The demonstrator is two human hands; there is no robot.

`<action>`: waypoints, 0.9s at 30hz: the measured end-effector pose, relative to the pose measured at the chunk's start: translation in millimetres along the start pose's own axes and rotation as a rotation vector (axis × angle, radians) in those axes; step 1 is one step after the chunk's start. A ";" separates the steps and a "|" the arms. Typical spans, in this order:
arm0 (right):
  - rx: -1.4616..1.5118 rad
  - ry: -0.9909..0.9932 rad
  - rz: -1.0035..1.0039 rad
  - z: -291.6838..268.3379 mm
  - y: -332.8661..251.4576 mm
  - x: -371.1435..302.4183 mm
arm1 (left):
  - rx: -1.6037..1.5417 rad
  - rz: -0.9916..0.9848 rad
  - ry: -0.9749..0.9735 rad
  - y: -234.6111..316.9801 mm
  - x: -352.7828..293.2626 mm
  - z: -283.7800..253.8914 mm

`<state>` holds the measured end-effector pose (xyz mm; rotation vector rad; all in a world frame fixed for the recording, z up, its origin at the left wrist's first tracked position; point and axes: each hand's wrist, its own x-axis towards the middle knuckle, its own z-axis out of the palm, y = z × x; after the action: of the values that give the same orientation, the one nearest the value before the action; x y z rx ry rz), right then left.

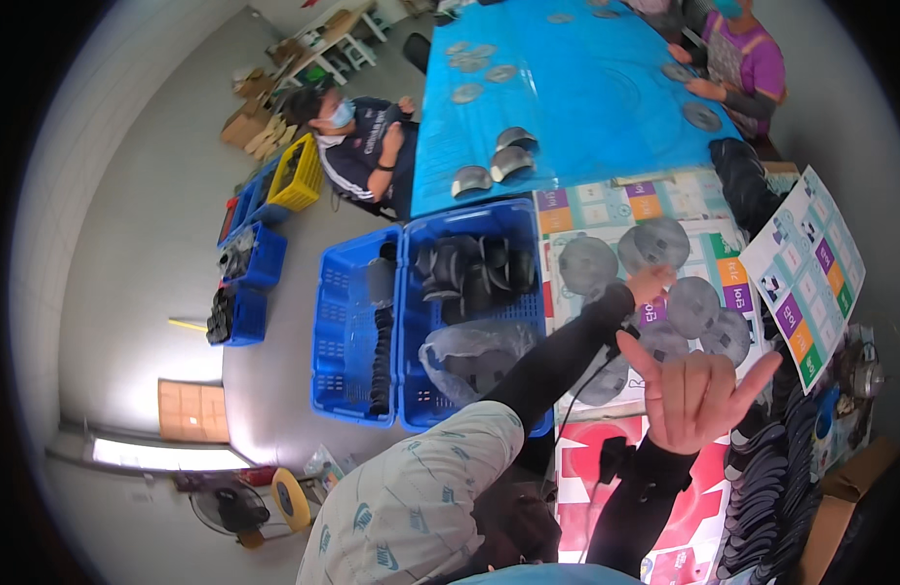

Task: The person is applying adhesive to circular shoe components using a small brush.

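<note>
My left hand (651,285) reaches across the work surface, its fingers stretched out at the lower edge of a pair of overlapping grey discs (658,240). Whether it touches them is hard to make out. Nearer to me, my right hand (698,395) is raised above the surface and holds nothing. Its two outer digits are spread wide and the middle ones are bent. Around the hands lie several more round grey discs, among them one at the left (586,265) and one at the right (693,306). They rest on a printed sheet (715,237) with coloured blocks.
Left of my arm, two blue crates (403,292) hold dark curved parts and a clear plastic bag (479,346). Stacked black curved parts (762,487) line the right side, by a tilted printed board (810,273). Two people sit at the blue-covered table (586,107), where curved pieces lie.
</note>
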<state>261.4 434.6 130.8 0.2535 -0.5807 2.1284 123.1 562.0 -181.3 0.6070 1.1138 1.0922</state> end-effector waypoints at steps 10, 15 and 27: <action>0.296 -0.521 0.029 195.8 -29.8 -88.2 | -0.281 0.802 0.579 126.3 -423.9 -61.0; 0.439 -0.579 0.155 279.5 15.6 -135.6 | -0.166 0.739 0.883 129.9 -601.1 -102.7; 0.094 -0.430 -0.024 395.4 117.4 -178.2 | -0.184 0.434 0.739 -2.9 -741.7 -98.7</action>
<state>257.4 54.0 369.7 0.7790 -0.7175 2.0890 1.8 -129.5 77.5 0.2970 1.5198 1.8624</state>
